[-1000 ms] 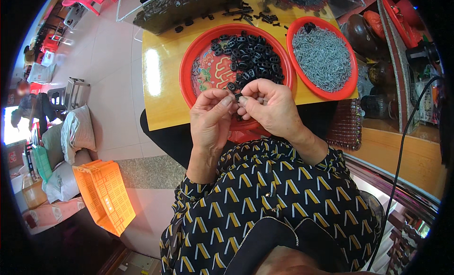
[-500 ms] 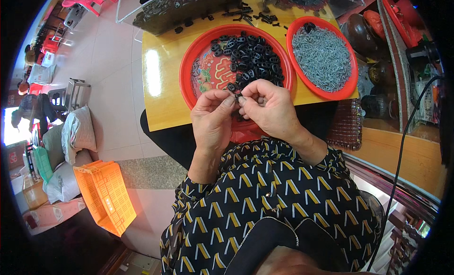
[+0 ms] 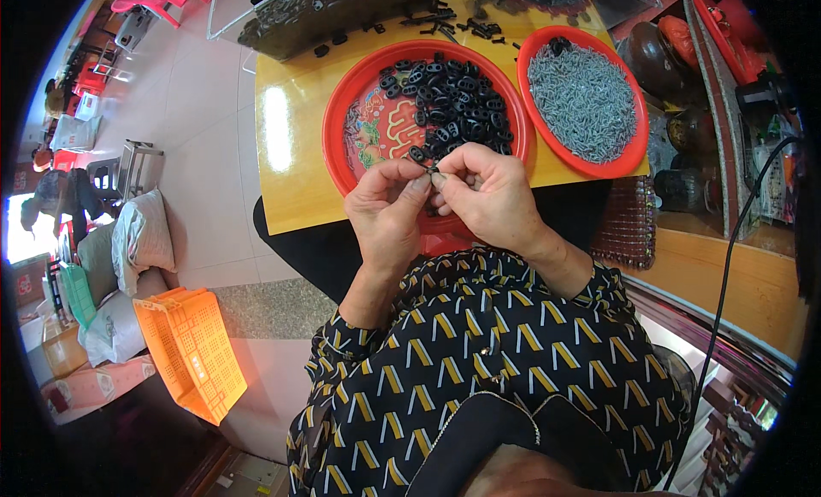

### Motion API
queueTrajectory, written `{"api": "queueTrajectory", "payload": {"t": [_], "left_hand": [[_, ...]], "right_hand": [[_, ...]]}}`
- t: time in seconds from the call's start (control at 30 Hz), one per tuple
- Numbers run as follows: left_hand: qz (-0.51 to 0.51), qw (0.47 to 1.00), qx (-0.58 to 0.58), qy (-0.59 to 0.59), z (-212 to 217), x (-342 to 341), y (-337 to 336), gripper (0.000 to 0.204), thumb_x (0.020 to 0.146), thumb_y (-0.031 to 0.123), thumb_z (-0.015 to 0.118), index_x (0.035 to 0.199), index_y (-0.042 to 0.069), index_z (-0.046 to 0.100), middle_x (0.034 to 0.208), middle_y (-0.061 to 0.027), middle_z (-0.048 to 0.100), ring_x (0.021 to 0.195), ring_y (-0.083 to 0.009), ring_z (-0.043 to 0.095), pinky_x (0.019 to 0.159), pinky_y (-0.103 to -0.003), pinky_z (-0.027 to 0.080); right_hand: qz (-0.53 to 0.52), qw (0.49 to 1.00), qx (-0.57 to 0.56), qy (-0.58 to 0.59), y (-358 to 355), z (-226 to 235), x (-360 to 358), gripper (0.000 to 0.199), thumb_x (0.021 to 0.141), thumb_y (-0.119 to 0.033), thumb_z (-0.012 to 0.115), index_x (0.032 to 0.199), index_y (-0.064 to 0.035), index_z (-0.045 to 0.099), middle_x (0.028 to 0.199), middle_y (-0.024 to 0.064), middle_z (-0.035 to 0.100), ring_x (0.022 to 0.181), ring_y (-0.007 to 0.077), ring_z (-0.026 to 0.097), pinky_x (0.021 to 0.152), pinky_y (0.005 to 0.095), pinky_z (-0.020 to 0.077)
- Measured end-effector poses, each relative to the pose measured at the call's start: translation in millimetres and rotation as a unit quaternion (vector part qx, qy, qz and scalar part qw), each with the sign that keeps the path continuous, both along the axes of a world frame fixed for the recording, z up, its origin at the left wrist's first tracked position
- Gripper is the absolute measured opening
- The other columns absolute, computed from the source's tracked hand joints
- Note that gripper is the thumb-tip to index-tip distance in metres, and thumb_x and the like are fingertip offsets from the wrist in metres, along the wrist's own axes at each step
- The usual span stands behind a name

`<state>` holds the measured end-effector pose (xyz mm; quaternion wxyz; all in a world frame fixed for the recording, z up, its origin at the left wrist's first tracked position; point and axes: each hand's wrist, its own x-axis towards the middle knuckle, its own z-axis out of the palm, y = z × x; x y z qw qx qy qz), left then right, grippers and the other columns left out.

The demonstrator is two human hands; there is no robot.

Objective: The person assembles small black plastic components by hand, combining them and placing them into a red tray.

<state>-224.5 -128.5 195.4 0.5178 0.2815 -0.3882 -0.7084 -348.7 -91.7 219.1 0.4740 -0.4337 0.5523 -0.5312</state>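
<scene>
Over the near rim of a round red tray [image 3: 333,133], my left hand [image 3: 385,213] and my right hand [image 3: 494,196] meet fingertip to fingertip. Both are closed in a pinch around one small black plastic piece [image 3: 433,168], mostly covered by the fingers. Whether a screw is also between them is too small to make out. Just beyond the left fingertips lies a black oval two-hole piece [image 3: 417,154]. A heap of similar black two-hole pieces [image 3: 466,103] fills the tray's right side; its patterned bottom shows at left.
Right of the tray, a red plate [image 3: 630,163] holds many small silvery screws [image 3: 581,103]. Loose black parts [image 3: 483,28] lie at the back of the yellow table [image 3: 291,189], near a clear bin [image 3: 342,22]. An orange crate [image 3: 192,356] stands at lower left; a black cable [image 3: 727,266] hangs at right.
The fingertips have shifted slightly around the small black piece, still pinched between both hands. The rest of the scene looks nearly the same.
</scene>
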Motion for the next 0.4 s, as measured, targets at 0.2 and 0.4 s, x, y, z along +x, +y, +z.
{"api": "queueTrajectory", "payload": {"t": [0.2, 0.4], "left_hand": [[0.025, 0.995, -0.031, -0.087, 15, 14, -18, 0.014, 0.079, -0.001, 0.057, 0.093, -0.003, 0.057, 0.086, -0.0068, 0.06, 0.075, -0.0108, 0.056, 0.07, -0.022, 0.046], [-0.021, 0.866, -0.26, -0.426, 7, 35, -48, 0.017, 0.08, 0.007, 0.059, 0.098, 0.007, 0.06, 0.087, -0.0061, 0.061, 0.081, -0.02, 0.059, 0.077, -0.027, 0.045]], "right_hand": [[-0.043, 0.995, 0.0, -0.09, -5, 6, -17, 0.004, 0.079, -0.001, 0.055, 0.082, 0.0017, 0.053, 0.071, 0.0045, 0.057, 0.06, 0.0093, 0.058, 0.051, 0.0202, 0.0484], [-0.087, 0.993, -0.007, -0.078, -1, -7, -39, 0.006, 0.08, -0.002, 0.054, 0.085, 0.0012, 0.054, 0.071, 0.005, 0.057, 0.06, 0.0098, 0.058, 0.05, 0.0196, 0.0481]]}}
